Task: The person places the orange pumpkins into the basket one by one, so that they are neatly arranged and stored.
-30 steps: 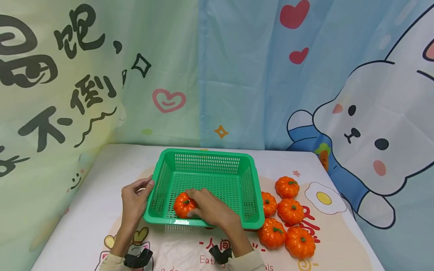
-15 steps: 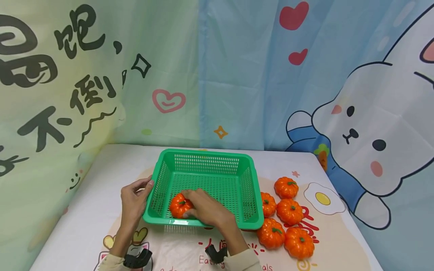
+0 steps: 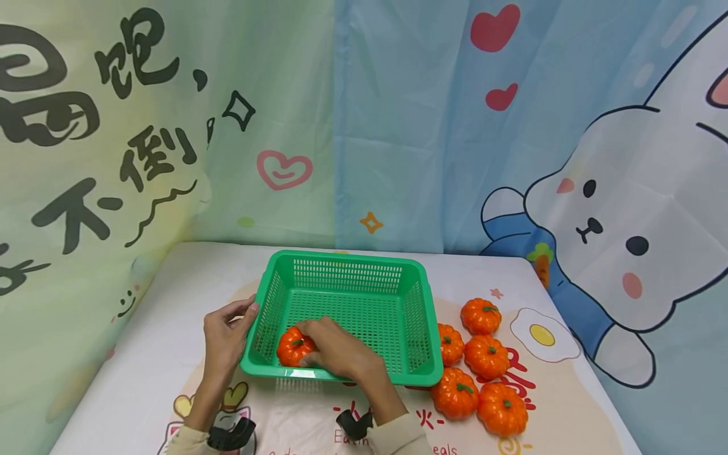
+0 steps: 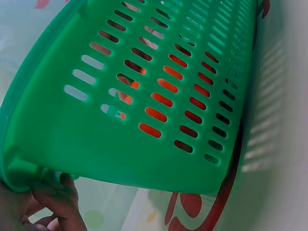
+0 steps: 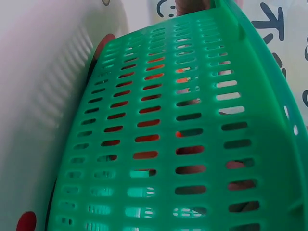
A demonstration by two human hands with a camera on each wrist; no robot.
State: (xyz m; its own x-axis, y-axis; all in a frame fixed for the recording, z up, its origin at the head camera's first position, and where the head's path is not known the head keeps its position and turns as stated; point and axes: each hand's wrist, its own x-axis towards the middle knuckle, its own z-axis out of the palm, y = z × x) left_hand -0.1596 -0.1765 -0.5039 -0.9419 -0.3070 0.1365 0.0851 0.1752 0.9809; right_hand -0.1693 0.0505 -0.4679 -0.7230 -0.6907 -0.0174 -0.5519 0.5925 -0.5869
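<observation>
A green plastic basket (image 3: 364, 378) with slotted walls stands on the table in the head view. My left hand (image 3: 223, 338) grips its left rim; in the left wrist view the curled fingers (image 4: 62, 204) show at the rim's corner. Inside the basket, near the front left, my right hand (image 3: 341, 351) holds an orange toy pumpkin (image 3: 291, 349) with a green stem, thumb and fingers on its right side. The pumpkin shows only as orange patches through the slots in both wrist views. In the right wrist view the basket wall (image 5: 269, 159) hides most of the right hand.
Several more orange pumpkins (image 3: 503, 409) sit in a cluster right of the basket, the nearest against its right side. They rest on a printed white and beige tablecloth (image 3: 569, 404). A cartoon-printed curtain (image 3: 387, 126) hangs behind the table.
My right hand has slid the pumpkin leftward along the front of the basket, toward its left wall. The left hand and the basket have stayed in place.
</observation>
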